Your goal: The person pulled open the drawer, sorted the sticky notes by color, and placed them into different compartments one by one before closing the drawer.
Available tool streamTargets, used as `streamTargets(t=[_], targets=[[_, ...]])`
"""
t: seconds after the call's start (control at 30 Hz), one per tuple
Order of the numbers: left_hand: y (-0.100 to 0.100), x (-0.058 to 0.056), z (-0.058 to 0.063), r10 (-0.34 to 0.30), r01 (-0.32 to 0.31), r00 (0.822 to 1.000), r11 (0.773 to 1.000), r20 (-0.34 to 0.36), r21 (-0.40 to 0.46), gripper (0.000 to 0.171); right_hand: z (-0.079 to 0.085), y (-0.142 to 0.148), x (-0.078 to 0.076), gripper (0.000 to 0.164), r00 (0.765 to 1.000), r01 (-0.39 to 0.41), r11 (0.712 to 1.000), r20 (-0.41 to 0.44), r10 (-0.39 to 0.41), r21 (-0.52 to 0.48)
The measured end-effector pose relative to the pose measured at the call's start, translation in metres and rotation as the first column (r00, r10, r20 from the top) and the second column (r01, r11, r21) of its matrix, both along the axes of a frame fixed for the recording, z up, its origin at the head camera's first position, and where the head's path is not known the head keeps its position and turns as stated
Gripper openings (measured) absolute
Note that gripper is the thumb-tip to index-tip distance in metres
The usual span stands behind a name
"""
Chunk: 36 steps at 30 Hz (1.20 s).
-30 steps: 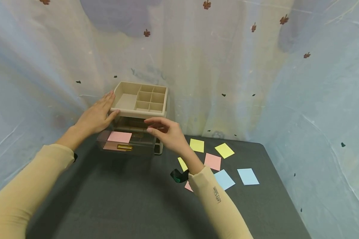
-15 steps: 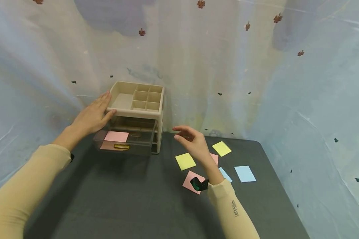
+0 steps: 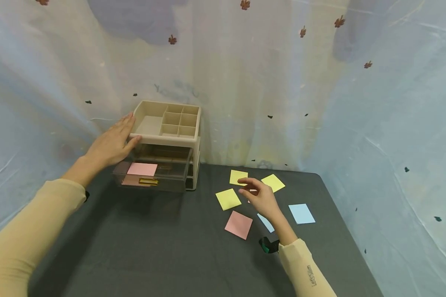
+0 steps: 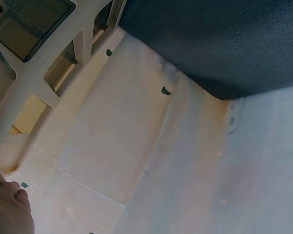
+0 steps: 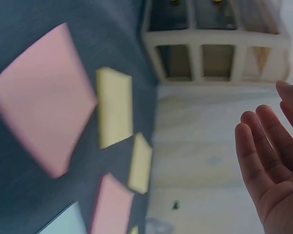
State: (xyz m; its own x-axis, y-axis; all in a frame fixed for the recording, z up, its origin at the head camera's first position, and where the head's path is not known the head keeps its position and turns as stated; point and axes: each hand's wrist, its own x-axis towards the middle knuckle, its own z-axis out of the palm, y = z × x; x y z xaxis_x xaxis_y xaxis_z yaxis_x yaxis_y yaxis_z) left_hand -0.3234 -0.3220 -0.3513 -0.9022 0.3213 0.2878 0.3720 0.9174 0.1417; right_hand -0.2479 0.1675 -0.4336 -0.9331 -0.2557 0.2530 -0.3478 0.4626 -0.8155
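Note:
A beige desktop organizer (image 3: 165, 140) stands at the back left with its clear top drawer (image 3: 172, 184) pulled out. Pink sticky notes (image 3: 143, 168) lie inside that drawer. My left hand (image 3: 109, 142) rests along the organizer's left side, fingers straight and thumb at the front rim. Over the sticky notes on the table hovers my right hand (image 3: 264, 200), fingers loosely bent and holding nothing. Nearby lie yellow sticky notes (image 3: 228, 199), a pink pad (image 3: 239, 225) and a blue pad (image 3: 265, 222). The hand partly covers that blue pad and another pink one.
Another blue pad (image 3: 302, 213) lies farther right, and two yellow pads (image 3: 238, 177) sit near the back edge. The dark table (image 3: 152, 255) meets a patterned curtain (image 3: 226, 82) behind. Small compartments (image 3: 179, 119) divide the organizer's top.
My right hand has moved from in front of the organizer to the right and down, over the sticky notes. My left hand stays on the organizer; the view has shifted slightly.

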Motion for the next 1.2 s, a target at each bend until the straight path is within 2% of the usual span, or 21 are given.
streamTargets(t=[0.27, 0.5, 0.67, 0.93, 1.2], targets=[[0.0, 0.001, 0.0, 0.003, -0.003, 1.0, 1.0, 0.002, -0.011, 0.08, -0.037, 0.023, 0.009, 0.034, 0.999, -0.036, 0.993, -0.001, 0.036, 0.114], [0.0, 0.001, 0.001, 0.003, -0.003, 1.0, 1.0, 0.007, -0.011, 0.08, -0.062, 0.037, 0.017, 0.033, 0.994, -0.082, 0.965, -0.049, 0.097, 0.251], [0.0, 0.001, 0.001, 0.003, -0.003, 1.0, 1.0, 0.008, -0.011, 0.08, -0.072, 0.038, 0.02, 0.031, 0.991, -0.106, 0.94, -0.046, 0.128, 0.324], [0.0, 0.001, 0.001, -0.003, 0.003, 1.0, 1.0, 0.0, -0.016, 0.079, -0.083, 0.037, 0.025, 0.027, 0.983, -0.106, 0.87, -0.08, 0.165, 0.481], [0.0, 0.001, 0.001, -0.005, 0.005, 1.0, 1.0, -0.001, -0.013, 0.079, -0.084, 0.035, 0.028, 0.03, 0.985, -0.107, 0.842, -0.057, 0.161, 0.529]])
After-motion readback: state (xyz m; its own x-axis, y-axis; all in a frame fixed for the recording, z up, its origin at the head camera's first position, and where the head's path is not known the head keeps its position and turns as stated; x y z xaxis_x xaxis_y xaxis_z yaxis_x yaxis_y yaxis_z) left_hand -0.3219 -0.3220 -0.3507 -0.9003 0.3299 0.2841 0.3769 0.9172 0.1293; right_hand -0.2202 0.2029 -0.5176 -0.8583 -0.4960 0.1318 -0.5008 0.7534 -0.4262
